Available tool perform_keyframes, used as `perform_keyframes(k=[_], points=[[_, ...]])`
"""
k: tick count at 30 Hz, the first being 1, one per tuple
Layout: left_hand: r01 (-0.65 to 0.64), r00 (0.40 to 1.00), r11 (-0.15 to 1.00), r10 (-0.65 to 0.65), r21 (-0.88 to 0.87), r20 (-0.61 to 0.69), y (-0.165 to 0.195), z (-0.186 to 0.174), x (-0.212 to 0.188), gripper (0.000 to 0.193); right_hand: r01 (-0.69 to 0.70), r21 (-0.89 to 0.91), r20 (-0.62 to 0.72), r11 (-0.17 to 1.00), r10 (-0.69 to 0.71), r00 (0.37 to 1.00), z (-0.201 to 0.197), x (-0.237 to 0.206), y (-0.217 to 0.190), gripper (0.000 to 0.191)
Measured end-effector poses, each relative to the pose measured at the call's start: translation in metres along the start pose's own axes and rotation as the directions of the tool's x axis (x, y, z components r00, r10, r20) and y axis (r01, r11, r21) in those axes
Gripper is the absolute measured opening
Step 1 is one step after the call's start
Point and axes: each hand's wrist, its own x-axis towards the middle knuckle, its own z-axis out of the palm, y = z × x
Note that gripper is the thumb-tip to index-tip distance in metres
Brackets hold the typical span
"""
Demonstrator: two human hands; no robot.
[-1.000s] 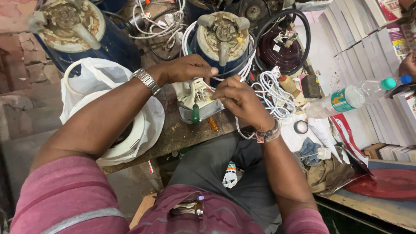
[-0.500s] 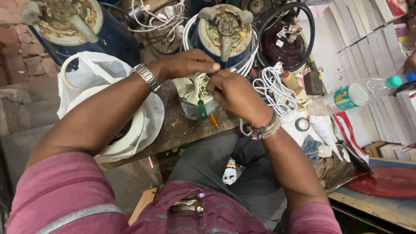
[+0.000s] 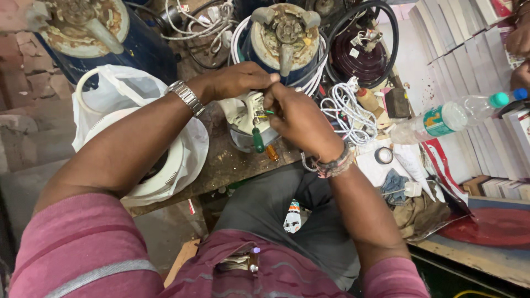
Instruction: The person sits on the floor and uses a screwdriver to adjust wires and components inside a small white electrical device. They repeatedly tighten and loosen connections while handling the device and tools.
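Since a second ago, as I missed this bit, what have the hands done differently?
The right hand closed in from beside the white cable coil until it meets the left hand over the small white part. The left hand kept its place on that part. The green-handled screwdriver and plastic bottle lie as before.

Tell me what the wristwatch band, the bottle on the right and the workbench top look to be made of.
Wristwatch band on the left wrist: probably metal, silvery and shiny, with linked segments.
Bottle: clear plastic by the look, see-through and glossy, with a coloured cap.
Workbench top: hard to tell; a dark, dull, stained and scuffed surface, possibly wood or board.
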Motion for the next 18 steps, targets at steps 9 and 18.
perform_keyframes(k=[9, 18], points=[[-0.027, 0.999, 0.999, 0.028, 0.031, -0.029, 0.008, 0.003, -0.002, 0.066, 0.041, 0.736, -0.211, 0.676, 0.171, 0.963, 0.04, -0.026, 0.059, 0.02], [-0.114, 0.993, 0.989, 0.116, 0.092, -0.019, 0.008, 0.007, -0.004, 0.047, 0.055, 0.912, -0.243, 0.406, 0.428, 0.87, 0.07, -0.017, 0.083, 0.028]])
